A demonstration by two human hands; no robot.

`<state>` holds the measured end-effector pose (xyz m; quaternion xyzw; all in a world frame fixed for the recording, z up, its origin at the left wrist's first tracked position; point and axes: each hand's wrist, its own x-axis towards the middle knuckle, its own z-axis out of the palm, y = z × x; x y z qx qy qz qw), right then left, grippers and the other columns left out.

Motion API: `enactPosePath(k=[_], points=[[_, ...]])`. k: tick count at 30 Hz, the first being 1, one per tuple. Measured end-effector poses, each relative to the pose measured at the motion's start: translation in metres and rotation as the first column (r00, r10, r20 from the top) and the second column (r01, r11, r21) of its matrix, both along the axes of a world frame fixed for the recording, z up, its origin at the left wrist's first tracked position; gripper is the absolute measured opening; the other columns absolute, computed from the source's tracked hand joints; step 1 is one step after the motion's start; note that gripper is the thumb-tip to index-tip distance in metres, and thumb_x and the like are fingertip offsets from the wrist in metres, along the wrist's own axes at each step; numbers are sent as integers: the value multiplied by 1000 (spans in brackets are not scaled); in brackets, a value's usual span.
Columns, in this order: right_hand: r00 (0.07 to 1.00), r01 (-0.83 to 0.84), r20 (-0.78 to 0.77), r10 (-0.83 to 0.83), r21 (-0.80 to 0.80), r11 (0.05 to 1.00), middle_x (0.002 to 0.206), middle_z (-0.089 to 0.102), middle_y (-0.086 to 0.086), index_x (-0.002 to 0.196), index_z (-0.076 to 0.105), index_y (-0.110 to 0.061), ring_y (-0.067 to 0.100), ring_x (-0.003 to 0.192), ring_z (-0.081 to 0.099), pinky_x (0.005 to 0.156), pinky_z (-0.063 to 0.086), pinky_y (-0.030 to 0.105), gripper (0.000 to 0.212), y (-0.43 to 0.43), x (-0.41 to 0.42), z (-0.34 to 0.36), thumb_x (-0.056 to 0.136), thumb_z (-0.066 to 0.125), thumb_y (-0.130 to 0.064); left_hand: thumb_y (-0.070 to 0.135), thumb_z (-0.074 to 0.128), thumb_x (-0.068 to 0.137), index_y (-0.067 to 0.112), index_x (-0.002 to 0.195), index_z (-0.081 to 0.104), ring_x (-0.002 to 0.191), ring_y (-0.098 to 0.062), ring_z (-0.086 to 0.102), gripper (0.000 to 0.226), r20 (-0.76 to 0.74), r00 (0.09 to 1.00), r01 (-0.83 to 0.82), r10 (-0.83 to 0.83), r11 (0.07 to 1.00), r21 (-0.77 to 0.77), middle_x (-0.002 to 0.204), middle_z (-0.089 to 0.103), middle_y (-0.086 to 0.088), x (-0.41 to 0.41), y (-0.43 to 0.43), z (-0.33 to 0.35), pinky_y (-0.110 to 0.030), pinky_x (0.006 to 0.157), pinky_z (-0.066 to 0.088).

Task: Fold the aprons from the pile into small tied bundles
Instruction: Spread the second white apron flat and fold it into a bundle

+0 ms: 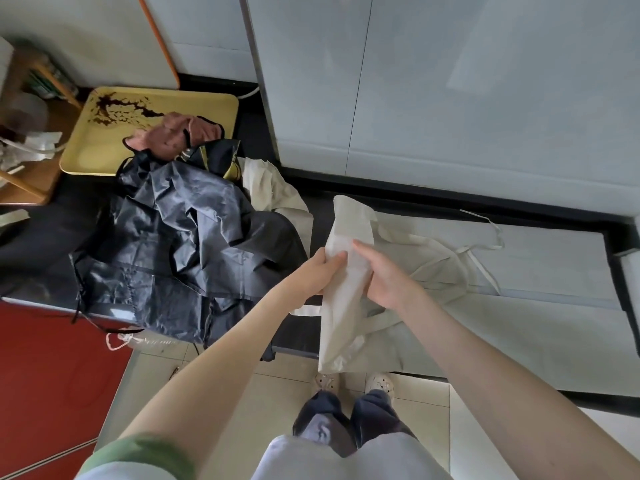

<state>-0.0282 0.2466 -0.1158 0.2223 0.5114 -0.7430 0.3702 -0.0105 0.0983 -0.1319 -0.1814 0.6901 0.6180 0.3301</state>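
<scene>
A cream apron (343, 306), folded into a long narrow strip, stands almost upright in front of me, and both hands hold it near its middle. My left hand (320, 271) grips its left edge with the thumb on top. My right hand (384, 275) wraps round its right side. Its lower end hangs over the counter edge. Its straps (481, 258) trail to the right across the light counter. To the left lies a pile: a dark navy apron (173, 237), a pink one (176, 133) and another cream one (273, 188).
A yellow tray (104, 133) with dark stains sits at the back left, partly under the pile. A wooden rack (34, 133) with clutter stands at the far left. A red cabinet front (52, 375) is below the counter. My feet (353, 382) stand on pale floor tiles.
</scene>
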Motion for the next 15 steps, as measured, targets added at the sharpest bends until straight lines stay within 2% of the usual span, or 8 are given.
enactPosePath(k=[2,4,8,10,12,15], points=[[1000,-6,8,6,4,1000,114,70,8,123,61,-16,25,107,66,89,52,42,38,-1,-3,1,94,55,-40,56,44,95,21,128,48,107,-15,64,48,22,999,-31,29,997,73,120,65,3,1,0,-1,-36,98,50],[999,-44,-18,44,10,999,116,70,7,126,60,-16,25,107,66,86,53,41,41,0,-5,1,95,54,-42,51,44,97,18,121,54,104,-16,65,43,6,994,-108,108,991,80,116,67,0,0,1,1,-36,95,52],[981,-158,-108,159,11,987,122,67,10,132,55,-13,27,110,65,88,53,43,55,5,-3,0,85,62,-41,42,47,98,12,105,64,99,-24,65,35,-57,980,-195,190,977,-88,109,67,-9,-1,0,-5,-41,89,55],[970,-196,-132,205,77,978,119,68,7,132,52,-14,26,107,66,84,55,42,54,10,-1,-5,83,68,-33,43,46,98,12,99,65,94,-25,64,36,-56,979,-200,193,968,-149,101,68,-8,-1,-1,-12,-40,85,56],[934,-295,-147,325,193,936,116,68,6,128,48,-17,24,102,67,78,56,40,46,14,2,-8,87,69,-24,44,44,98,12,91,62,83,-25,58,37,-84,970,-240,228,951,-195,87,61,-7,0,-3,-18,-35,77,50],[808,-510,-116,577,353,785,109,69,8,127,49,-17,21,81,68,65,54,31,41,21,8,-11,90,66,-22,38,43,98,16,79,53,72,-20,47,31,-107,946,-323,306,916,-237,73,49,-3,-2,-5,-22,-33,69,43]])
